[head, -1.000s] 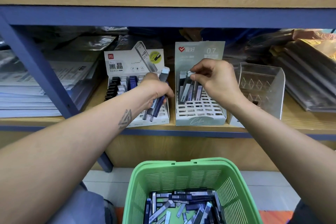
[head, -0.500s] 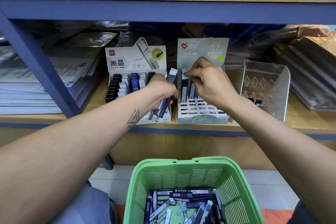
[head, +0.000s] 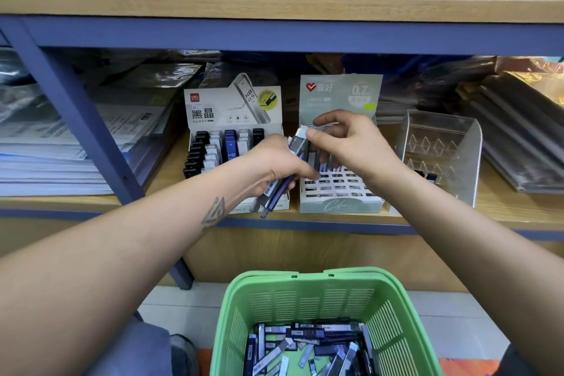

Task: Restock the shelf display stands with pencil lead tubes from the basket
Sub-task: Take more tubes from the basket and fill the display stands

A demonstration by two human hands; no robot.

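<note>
My left hand (head: 271,166) grips a bundle of pencil lead tubes (head: 276,192) in front of the white 0.5 display stand (head: 232,107), which holds rows of black, white and blue tubes. My right hand (head: 351,143) pinches the top of one tube (head: 300,139) sticking out of that bundle, just over the pale green 0.7 stand (head: 340,206). That stand's grid has a few tubes at the back and open slots in front. Below, the green basket (head: 393,293) holds several loose tubes (head: 305,345).
A clear acrylic stand (head: 442,149) sits to the right of the 0.7 stand. Stacked paper packs (head: 45,156) fill the shelf's left side, dark folders (head: 518,137) the right. A blue shelf post (head: 76,119) slants down on the left.
My right hand has left the back slots of the 0.7 stand and moved left to the bundle in my left hand, now pinching one tube's top. The view has tilted slightly.
</note>
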